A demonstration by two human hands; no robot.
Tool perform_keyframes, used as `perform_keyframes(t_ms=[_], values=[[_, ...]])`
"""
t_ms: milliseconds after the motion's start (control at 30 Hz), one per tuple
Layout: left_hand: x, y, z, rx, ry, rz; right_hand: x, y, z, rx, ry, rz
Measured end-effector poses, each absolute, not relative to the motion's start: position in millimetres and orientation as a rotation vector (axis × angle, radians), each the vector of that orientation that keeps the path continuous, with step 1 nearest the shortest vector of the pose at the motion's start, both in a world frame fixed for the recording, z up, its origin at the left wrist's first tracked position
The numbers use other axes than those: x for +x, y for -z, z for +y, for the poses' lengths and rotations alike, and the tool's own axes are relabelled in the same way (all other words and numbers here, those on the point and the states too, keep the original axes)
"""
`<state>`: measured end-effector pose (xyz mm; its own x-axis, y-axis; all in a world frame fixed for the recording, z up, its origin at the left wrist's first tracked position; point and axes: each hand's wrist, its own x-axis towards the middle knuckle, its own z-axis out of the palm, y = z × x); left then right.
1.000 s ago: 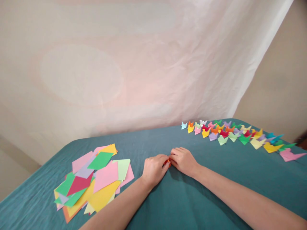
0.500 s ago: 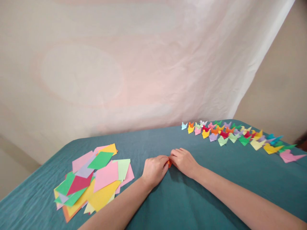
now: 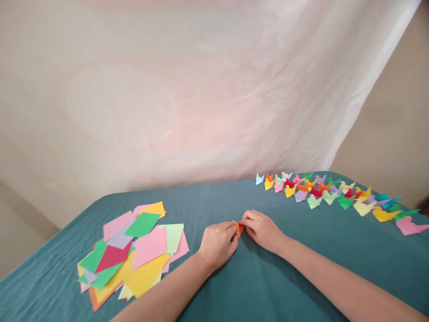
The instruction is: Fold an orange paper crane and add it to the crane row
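A small folded piece of orange paper [image 3: 239, 230] lies at the middle of the cloth, between my two hands. My left hand [image 3: 219, 243] is closed on its left side, fingertips pressing the paper down. From the other side, the fingers of my right hand [image 3: 260, 228] pinch its upper right edge. Part of the paper is hidden under my fingers, so its full folded shape does not show.
Loose coloured paper squares [image 3: 149, 248] lie in an overlapping heap on the left. Several rows of small folded paper birds [image 3: 315, 201] stand at the back right. A dark green cloth [image 3: 201, 201] covers the table; a pale sheet [image 3: 201, 112] hangs behind it.
My right hand has shifted slightly right and my left fingers have moved a little, so more of the orange paper shows between them. The whole view has tilted slightly.
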<state>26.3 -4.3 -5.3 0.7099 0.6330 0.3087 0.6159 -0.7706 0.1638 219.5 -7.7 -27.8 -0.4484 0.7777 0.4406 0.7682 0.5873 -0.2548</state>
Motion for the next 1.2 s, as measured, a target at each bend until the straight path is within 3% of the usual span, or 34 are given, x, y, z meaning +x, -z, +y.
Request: perform_keyframes(t_ms=[600,1200], values=[[30,-1,-6,2.868,-0.424,1.089,222,34,-6,-1.261,-0.112,-2.169],[28,4,-5,2.873,-0.429,1.066,235,22,-8,-0.994,0.288,-2.537]])
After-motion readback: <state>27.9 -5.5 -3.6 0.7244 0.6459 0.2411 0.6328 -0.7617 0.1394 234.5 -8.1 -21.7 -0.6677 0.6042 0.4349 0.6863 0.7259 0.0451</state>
